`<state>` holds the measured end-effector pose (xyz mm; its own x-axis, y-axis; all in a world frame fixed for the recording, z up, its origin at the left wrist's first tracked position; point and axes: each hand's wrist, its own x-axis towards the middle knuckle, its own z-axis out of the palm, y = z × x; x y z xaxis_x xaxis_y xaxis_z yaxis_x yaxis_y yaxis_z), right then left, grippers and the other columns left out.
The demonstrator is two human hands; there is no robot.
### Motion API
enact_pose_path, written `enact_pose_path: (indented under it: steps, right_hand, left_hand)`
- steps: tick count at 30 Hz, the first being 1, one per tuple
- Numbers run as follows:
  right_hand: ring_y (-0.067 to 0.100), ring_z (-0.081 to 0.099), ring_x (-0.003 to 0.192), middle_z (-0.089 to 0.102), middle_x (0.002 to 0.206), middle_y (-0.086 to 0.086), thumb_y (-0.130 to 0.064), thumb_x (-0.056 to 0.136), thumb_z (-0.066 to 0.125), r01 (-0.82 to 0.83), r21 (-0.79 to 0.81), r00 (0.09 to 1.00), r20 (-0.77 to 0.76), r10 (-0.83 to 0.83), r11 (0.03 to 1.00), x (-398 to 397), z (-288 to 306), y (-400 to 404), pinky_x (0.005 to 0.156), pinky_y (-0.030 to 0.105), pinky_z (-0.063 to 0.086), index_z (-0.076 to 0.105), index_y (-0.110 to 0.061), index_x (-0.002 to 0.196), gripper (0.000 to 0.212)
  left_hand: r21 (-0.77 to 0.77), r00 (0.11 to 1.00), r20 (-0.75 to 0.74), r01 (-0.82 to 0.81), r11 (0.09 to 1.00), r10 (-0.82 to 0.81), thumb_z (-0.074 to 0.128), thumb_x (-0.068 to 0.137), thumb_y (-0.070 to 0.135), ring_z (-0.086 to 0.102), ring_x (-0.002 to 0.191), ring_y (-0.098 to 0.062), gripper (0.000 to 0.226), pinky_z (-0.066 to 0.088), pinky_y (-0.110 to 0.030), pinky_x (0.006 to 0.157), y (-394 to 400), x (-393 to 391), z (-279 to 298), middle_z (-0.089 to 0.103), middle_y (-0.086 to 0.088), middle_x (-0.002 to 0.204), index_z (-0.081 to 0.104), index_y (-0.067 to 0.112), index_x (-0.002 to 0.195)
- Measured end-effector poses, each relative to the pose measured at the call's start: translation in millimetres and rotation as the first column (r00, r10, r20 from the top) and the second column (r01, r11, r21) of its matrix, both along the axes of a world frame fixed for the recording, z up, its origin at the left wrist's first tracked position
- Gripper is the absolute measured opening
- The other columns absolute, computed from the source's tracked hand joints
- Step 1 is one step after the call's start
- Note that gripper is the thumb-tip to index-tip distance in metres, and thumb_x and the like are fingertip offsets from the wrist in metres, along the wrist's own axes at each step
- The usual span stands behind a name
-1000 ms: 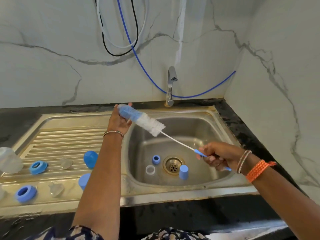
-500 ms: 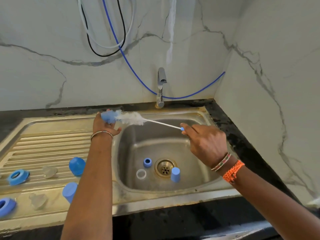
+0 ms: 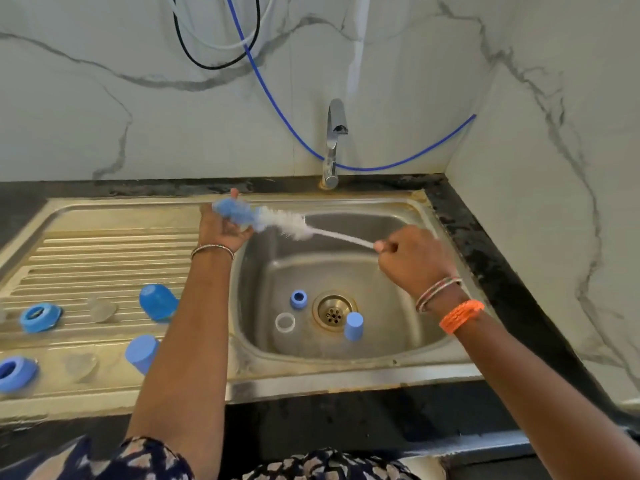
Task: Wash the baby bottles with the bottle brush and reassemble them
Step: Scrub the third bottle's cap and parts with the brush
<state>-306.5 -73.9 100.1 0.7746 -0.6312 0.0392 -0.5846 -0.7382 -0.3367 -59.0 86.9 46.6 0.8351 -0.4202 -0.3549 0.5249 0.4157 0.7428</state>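
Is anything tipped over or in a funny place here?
Yes. One blue cap lies tipped on its side on the draining board, and three small bottle parts sit loose in the sink right beside the drain. Nothing looks broken or spilled.

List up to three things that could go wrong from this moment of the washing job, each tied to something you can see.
1. The bottle brush is held in the air, right hand on the handle, left hand at its blue tip; the bristles may flick droplets.
2. The small blue cap and clear ring lie beside the open drain and could block it.
3. A blue cap on the ribbed drainboard lies tilted and may roll.
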Motion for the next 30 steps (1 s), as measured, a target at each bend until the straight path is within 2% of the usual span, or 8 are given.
enact_pose_path:
  steps: [3, 5, 9, 12, 17, 21, 25, 30]
  right_hand:
    - [0.005, 0.026, 0.030, 0.034, 0.034, -0.008, -0.021, 0.099, 0.032, 0.063, 0.867, 0.986, -0.132, 0.105, 0.494, -6, 1, -6, 0.034, 0.018, 0.025, 0.055, -0.009, 0.072, 0.037]
    - [0.003, 0.022, 0.030, 0.037, 0.044, -0.003, -0.025, 0.101, 0.033, 0.012, 0.938, 0.995, -0.046, 0.090, 0.345, -10, -5, -6, 0.032, 0.015, 0.018, 0.058, -0.005, 0.088, 0.035]
    - [0.016, 0.056, 0.063, 0.057, 0.077, -0.003, -0.037, 0.085, 0.064, -0.141, 0.171, 0.989, 0.073, 0.130, 0.975, -14, -12, 8, 0.056, 0.026, 0.041, 0.046, -0.015, 0.122, 0.047]
    - [0.024, 0.058, 0.062, 0.059, 0.071, 0.000, -0.019, 0.079, 0.069, -0.039, -0.594, 0.930, 0.273, 0.248, 0.804, -24, -5, 7, 0.051, 0.027, 0.037, 0.062, -0.016, 0.086, 0.011]
    - [0.024, 0.055, 0.050, 0.058, 0.058, -0.001, -0.017, 0.075, 0.065, -0.009, -0.670, 0.880, 0.347, 0.324, 0.742, -28, 0, 3, 0.051, 0.021, 0.028, 0.067, -0.019, 0.067, 0.008]
    - [0.015, 0.046, 0.040, 0.052, 0.049, 0.000, -0.020, 0.093, 0.053, -0.127, 0.236, 0.977, 0.198, 0.081, 0.963, -27, 10, 8, 0.043, 0.020, 0.027, 0.069, -0.013, 0.071, 0.028]
    - [0.001, 0.022, 0.028, 0.035, 0.045, -0.004, -0.021, 0.102, 0.033, -0.016, 0.975, 1.000, 0.015, 0.009, 0.223, -26, 6, -2, 0.030, 0.013, 0.017, 0.056, -0.005, 0.088, 0.032]
    - [0.021, 0.061, 0.069, 0.061, 0.081, 0.003, -0.049, 0.093, 0.049, -0.016, -0.019, 1.000, -0.006, 0.016, 1.000, -24, -15, 1, 0.060, 0.031, 0.048, 0.045, -0.016, 0.108, 0.036]
  left_hand:
    - [-0.037, 0.999, 0.032, -0.029, 0.999, 0.030, 0.018, 0.103, 0.034, 0.058, 0.101, -0.017, 0.049, 0.039, -0.036, 0.098, 4, 3, 3, 0.062, 0.000, 0.109, 0.032, 0.017, 0.146]
    - [-0.085, 0.997, 0.051, -0.059, 0.995, 0.064, 0.024, 0.102, 0.033, 0.052, 0.118, -0.021, 0.042, 0.037, -0.042, 0.100, 11, 9, 1, 0.056, -0.003, 0.127, 0.044, 0.016, 0.134]
    - [-0.040, 0.999, -0.033, 0.004, 0.999, -0.005, 0.035, 0.100, 0.041, 0.058, 0.086, -0.021, 0.033, 0.051, -0.037, 0.078, 16, 18, 4, 0.057, -0.004, 0.094, 0.053, 0.015, 0.092]
    - [0.098, 0.996, -0.039, 0.084, 0.992, -0.080, 0.034, 0.100, 0.042, 0.057, 0.089, -0.025, 0.036, 0.046, -0.038, 0.072, 13, 12, 9, 0.059, -0.010, 0.100, 0.055, 0.014, 0.092]
    - [0.011, 0.994, -0.058, 0.093, 0.996, -0.092, 0.032, 0.095, 0.019, 0.057, 0.087, -0.024, 0.028, 0.046, -0.038, 0.077, 6, 1, 16, 0.062, -0.009, 0.096, 0.059, 0.013, 0.092]
    - [-0.234, 0.996, 0.015, 0.086, 0.968, -0.085, 0.040, 0.089, 0.016, 0.060, 0.100, -0.022, 0.019, 0.048, -0.037, 0.085, 13, 0, 10, 0.069, -0.002, 0.094, 0.058, 0.014, 0.095]
    - [-0.396, 0.994, 0.049, 0.111, 0.912, -0.099, 0.038, 0.096, 0.022, 0.064, 0.099, -0.021, 0.018, 0.049, -0.044, 0.088, 15, 1, 13, 0.072, 0.000, 0.093, 0.055, 0.018, 0.090]
    - [-0.268, 0.999, -0.023, -0.036, 0.963, 0.031, 0.029, 0.102, 0.029, 0.058, 0.097, -0.017, 0.029, 0.037, -0.046, 0.104, 8, 9, 12, 0.066, 0.002, 0.093, 0.052, 0.018, 0.087]
